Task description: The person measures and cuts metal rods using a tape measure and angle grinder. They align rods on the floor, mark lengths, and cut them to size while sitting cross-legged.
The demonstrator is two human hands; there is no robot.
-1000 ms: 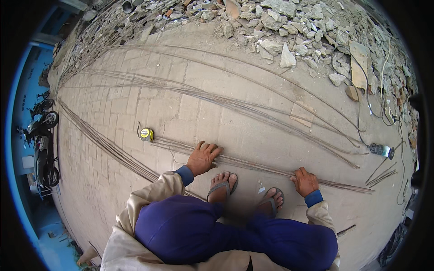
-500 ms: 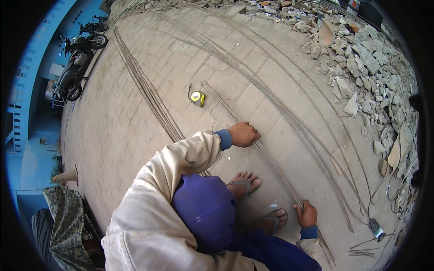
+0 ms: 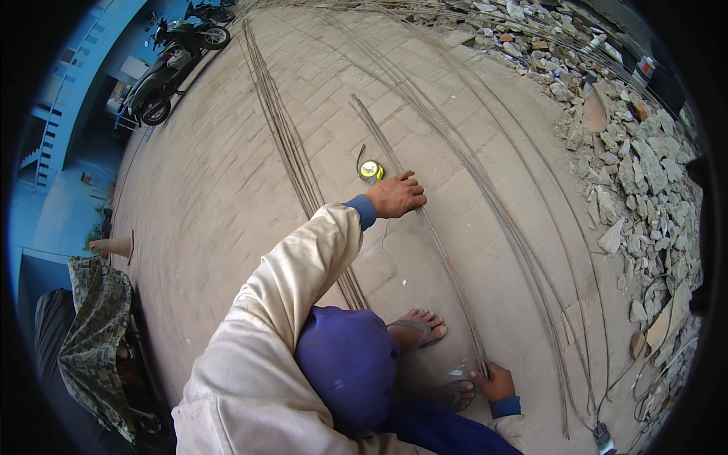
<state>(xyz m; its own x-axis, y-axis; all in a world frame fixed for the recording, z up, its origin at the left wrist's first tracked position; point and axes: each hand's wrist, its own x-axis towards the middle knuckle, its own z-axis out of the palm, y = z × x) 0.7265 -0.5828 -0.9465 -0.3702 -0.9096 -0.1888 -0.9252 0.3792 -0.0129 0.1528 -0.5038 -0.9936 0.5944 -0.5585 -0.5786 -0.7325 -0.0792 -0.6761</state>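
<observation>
My left hand (image 3: 397,196) reaches forward with fingers curled over a narrow bundle of long ribbed steel rods (image 3: 455,280) lying on the paving. Beside it sits a yellow and black tape measure (image 3: 371,171). Down by my sandalled feet (image 3: 422,329), my right hand (image 3: 493,381) grips the near part of that bundle. Another sheaf of rods (image 3: 275,110) runs along the left, partly hidden by my sleeve; more long rods (image 3: 514,235) lie to the right.
Broken concrete rubble (image 3: 633,171) lines the right, with cables and a power tool (image 3: 603,437) at lower right. Parked scooters (image 3: 171,64) stand by a blue building. A cone (image 3: 114,246) and a cloth-covered object (image 3: 95,341) are at the left.
My view has swung round to look along the rods. My left hand has moved farther forward along the bundle, closer to the tape measure; my right hand stays on the rods.
</observation>
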